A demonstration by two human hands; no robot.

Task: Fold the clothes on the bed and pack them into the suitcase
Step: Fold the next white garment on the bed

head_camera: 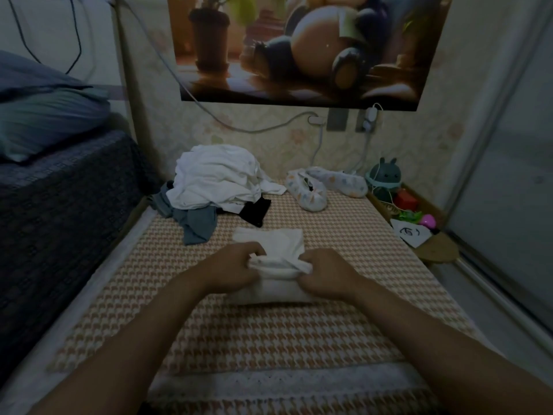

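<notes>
Grips both clenched on one white garment [270, 244]: left grip [236, 266] and right grip [326, 272] pinching its bunched near edge from either side. Probably light, soft and limp, prone to slumping open; best held at the folded corners, then pressed flat. Plain white, half folded into a small thick packet, lying in the middle of the bed [269, 333]. Farther back, a loose pile [215, 181] of white, grey-blue and black clothes not yet folded. No suitcase in view.

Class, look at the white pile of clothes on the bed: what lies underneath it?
Under the white pile, a grey-blue garment pokes out front-left and a black garment front-right; anything deeper is covered.
</notes>
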